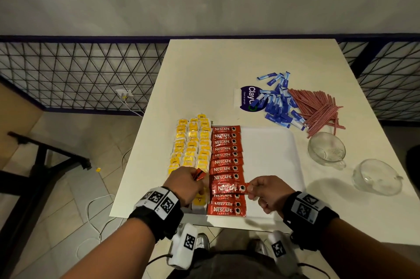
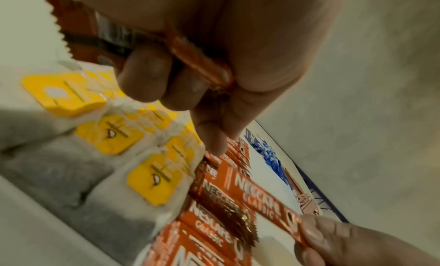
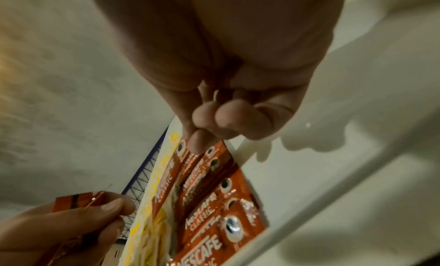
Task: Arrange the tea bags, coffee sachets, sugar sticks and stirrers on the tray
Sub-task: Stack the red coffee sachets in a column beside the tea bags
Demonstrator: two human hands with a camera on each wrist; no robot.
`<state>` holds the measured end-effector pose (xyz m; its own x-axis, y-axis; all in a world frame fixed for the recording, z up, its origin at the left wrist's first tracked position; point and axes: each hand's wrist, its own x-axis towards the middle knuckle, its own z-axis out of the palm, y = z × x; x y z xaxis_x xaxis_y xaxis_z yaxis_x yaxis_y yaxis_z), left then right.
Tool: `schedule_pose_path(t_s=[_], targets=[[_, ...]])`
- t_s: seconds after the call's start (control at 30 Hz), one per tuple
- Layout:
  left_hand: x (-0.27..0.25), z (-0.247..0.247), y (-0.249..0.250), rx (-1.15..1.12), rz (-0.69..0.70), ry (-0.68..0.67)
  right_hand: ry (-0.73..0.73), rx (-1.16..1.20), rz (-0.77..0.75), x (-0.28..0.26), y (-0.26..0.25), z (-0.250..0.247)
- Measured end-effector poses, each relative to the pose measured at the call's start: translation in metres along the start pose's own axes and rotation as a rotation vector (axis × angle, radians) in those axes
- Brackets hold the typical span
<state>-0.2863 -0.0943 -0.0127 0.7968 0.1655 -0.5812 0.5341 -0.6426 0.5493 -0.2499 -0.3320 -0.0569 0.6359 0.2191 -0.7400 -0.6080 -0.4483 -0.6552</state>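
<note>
Red coffee sachet (image 1: 228,188) lies crosswise over the sachet column (image 1: 227,165) on the tray (image 1: 272,153), my right hand (image 1: 266,192) pinching its right end; my left hand (image 1: 186,183), beside the column, clutches spare sachets (image 1: 200,174).

Red coffee sachets (image 1: 227,156), white lettering. Yellow-tagged tea bags (image 1: 191,142). Blue-and-white sugar sticks (image 1: 278,101). Red-and-white striped stirrers (image 1: 318,108). White tray (image 1: 272,153), white counter (image 1: 204,74).

Café-like pantry corner: white table (image 1: 227,63), glass cups (image 1: 327,148), mesh railing (image 1: 79,74)
</note>
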Motion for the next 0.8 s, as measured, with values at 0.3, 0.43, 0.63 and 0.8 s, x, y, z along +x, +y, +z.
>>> schedule_pose_path(t_s=[0.3, 0.43, 0.63, 0.8], targets=[[0.001, -0.009, -0.022, 0.023, 0.011, 0.040, 0.004, -0.022, 0.132, 0.007, 0.014, 0.007], [0.001, -0.008, -0.024, 0.035, 0.022, 0.037, 0.027, -0.035, 0.146, 0.009, 0.013, 0.012], [-0.002, -0.009, -0.023, 0.033, 0.027, 0.038, 0.073, -0.115, 0.158, 0.009, 0.009, 0.015], [-0.006, -0.009, -0.020, 0.011, 0.066, 0.030, 0.098, -0.144, 0.155, 0.011, 0.008, 0.017]])
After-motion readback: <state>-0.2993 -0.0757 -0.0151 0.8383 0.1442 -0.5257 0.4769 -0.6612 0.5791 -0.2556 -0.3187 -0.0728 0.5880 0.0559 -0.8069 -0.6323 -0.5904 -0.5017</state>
